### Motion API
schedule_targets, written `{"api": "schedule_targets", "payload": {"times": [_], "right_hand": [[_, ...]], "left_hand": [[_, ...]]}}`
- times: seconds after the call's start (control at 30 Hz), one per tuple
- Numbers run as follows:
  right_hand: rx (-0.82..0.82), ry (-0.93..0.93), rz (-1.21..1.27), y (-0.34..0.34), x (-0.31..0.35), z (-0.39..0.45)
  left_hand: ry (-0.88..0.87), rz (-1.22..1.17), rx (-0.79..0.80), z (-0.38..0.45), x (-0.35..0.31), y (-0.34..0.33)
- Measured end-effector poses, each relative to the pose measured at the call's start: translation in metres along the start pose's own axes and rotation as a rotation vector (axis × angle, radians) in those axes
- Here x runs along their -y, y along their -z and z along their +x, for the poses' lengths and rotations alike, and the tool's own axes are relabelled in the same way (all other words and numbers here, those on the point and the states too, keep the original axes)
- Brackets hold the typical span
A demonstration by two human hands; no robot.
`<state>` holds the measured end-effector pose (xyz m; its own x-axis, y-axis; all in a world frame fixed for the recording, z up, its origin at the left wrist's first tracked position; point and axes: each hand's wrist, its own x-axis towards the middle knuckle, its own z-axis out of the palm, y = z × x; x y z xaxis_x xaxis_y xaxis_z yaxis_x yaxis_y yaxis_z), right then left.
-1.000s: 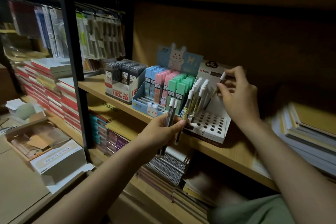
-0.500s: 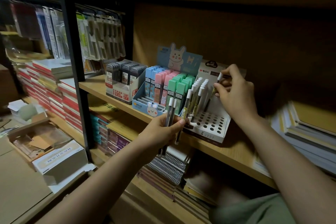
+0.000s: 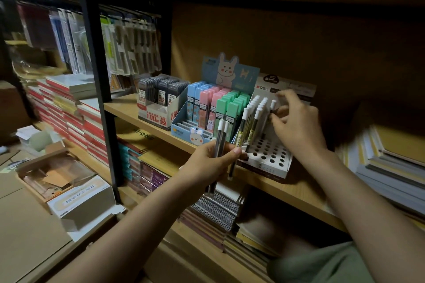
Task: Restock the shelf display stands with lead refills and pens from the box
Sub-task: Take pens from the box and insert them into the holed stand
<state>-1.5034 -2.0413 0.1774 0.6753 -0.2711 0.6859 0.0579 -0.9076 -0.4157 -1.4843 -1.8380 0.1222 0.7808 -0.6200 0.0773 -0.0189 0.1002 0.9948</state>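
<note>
A white pen stand (image 3: 269,159) with round holes sits on the wooden shelf (image 3: 287,190). Several white-capped pens (image 3: 253,110) stand in its back rows. My right hand (image 3: 299,126) pinches one more white-capped pen (image 3: 272,104) just right of those rows, its lower end down at the stand. My left hand (image 3: 210,164) grips a few spare pens (image 3: 221,132) upright in front of the stand's left corner. Left of the stand, a blue rabbit display (image 3: 184,125) holds pastel lead refill cases (image 3: 216,104), and a white box holds dark refill cases (image 3: 161,93).
Stacked notebooks (image 3: 391,167) lie on the shelf to the right. A black shelf post (image 3: 99,89) stands at the left. Below left are an open cardboard box (image 3: 55,174) and a white box (image 3: 85,200). More notebooks fill the lower shelf (image 3: 213,211).
My right hand has brought its pen left and down, closer to the standing pens in the stand. My left hand has stayed in place with its pens.
</note>
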Motion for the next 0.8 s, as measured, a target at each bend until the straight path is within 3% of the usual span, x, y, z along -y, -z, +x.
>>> {"api": "schedule_targets", "payload": {"times": [0.07,0.13,0.23,0.4,0.5,0.57,0.67,0.8], "right_hand": [[-0.087,0.009,0.028,0.011,0.003,-0.002],[-0.112,0.009,0.232,0.021,0.011,-0.008],[0.107,-0.060,0.602,0.026,0.027,-0.024],[0.233,-0.056,0.746,0.017,0.040,-0.037],[0.196,-0.038,0.774,0.017,0.039,-0.033],[0.076,-0.041,0.748,0.023,0.030,-0.024],[-0.128,-0.006,0.566,0.035,0.010,-0.011],[-0.175,0.068,0.368,0.029,-0.007,-0.009]], "left_hand": [[-0.032,-0.018,0.019,-0.001,-0.003,-0.001],[-0.055,-0.030,0.028,-0.003,-0.004,-0.004],[-0.070,-0.054,0.029,-0.004,-0.005,-0.010],[-0.057,-0.041,0.058,-0.006,-0.005,-0.013],[-0.018,-0.059,0.027,-0.007,-0.005,-0.012],[0.063,-0.138,-0.011,-0.005,-0.007,-0.010],[0.138,-0.239,-0.018,-0.002,-0.011,-0.003],[0.117,-0.264,0.016,-0.004,-0.008,0.007]]}}
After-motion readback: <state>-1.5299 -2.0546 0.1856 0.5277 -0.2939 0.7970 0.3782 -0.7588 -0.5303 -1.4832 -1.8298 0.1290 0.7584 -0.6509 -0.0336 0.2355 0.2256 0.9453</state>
